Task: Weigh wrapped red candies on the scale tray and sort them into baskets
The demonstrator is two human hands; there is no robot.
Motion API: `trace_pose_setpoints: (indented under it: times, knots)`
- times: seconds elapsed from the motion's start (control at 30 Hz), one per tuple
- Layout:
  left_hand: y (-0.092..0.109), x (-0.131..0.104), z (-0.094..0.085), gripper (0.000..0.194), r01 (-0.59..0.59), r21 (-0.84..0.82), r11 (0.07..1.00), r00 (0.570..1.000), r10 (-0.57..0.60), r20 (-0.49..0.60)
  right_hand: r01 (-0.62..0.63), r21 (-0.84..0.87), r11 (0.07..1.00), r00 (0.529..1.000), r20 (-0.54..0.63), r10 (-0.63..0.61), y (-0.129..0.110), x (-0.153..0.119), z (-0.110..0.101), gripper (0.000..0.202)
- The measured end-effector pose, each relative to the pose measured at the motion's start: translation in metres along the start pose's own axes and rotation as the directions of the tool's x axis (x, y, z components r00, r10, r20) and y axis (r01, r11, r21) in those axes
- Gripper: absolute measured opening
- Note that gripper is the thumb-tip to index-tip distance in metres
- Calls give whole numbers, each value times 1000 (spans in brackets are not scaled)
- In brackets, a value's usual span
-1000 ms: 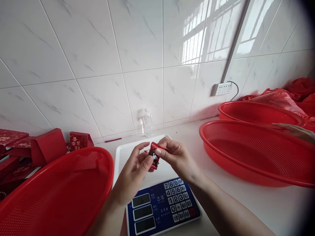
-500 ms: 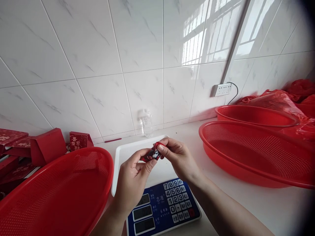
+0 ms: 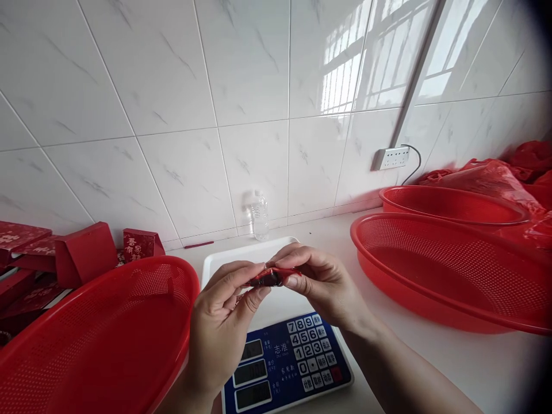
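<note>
A small red and dark wrapped packet [image 3: 271, 278] is held between both hands over the scale. My left hand [image 3: 228, 310] pinches its left end between thumb and fingers. The right end is gripped by my right hand [image 3: 321, 282], thumb below and fingers above. Beneath them lies a digital scale with a white pan [image 3: 276, 307] and a blue panel [image 3: 284, 365] with number keys and three displays; my left hand covers part of its left side.
Red perforated baskets stand at left [image 3: 116, 345] and right [image 3: 431, 276], with another basket [image 3: 457, 201] behind the right one. Red boxes [image 3: 86, 256] lie at far left, red bags [image 3: 495, 178] at far right. A clear bottle [image 3: 260, 215] stands by the wall below a power strip [image 3: 392, 158].
The packet has turned so its narrow side faces the camera and looks more stretched out. My hands have moved slightly apart, fingers now lying along its top.
</note>
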State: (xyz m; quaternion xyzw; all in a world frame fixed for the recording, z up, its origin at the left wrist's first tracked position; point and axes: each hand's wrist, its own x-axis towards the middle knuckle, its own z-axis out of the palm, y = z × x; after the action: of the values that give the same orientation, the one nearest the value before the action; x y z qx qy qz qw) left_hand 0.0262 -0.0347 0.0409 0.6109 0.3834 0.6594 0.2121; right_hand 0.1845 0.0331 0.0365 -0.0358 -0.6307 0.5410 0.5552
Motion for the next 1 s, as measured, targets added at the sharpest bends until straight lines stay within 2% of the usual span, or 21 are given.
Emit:
trace_pose_setpoints:
  times: [0.13,0.23,0.33,0.4,0.5,0.63,0.77,1.0]
  knots:
    - [5,-6,-4,38,-109,68,992,994,109,7,18,-95,995,998,61,-12,-11,-4,3,28]
    - [8,-9,-5,41,-138,74,988,990,135,38,51,-140,989,997,71,-42,-15,-7,5,22]
    - [8,-10,-4,38,-93,33,995,993,90,74,43,-115,992,999,23,-41,-14,-9,9,16]
    - [8,-10,-4,34,-30,-24,999,993,33,117,-7,-60,998,1000,1,7,-14,-8,12,13]
    - [9,-11,-3,31,52,-90,995,983,-35,181,-112,-28,993,993,31,113,-14,-7,14,25]
    - [12,-15,-1,26,95,-82,992,984,-81,160,-157,-211,965,984,50,171,-16,-8,15,47]
    - [14,-19,4,25,164,-119,979,985,-154,82,-119,-324,939,988,54,144,-15,-10,19,50]
    - [10,-17,2,26,54,-75,996,990,-44,135,-89,-369,925,994,31,107,-13,-11,23,49]
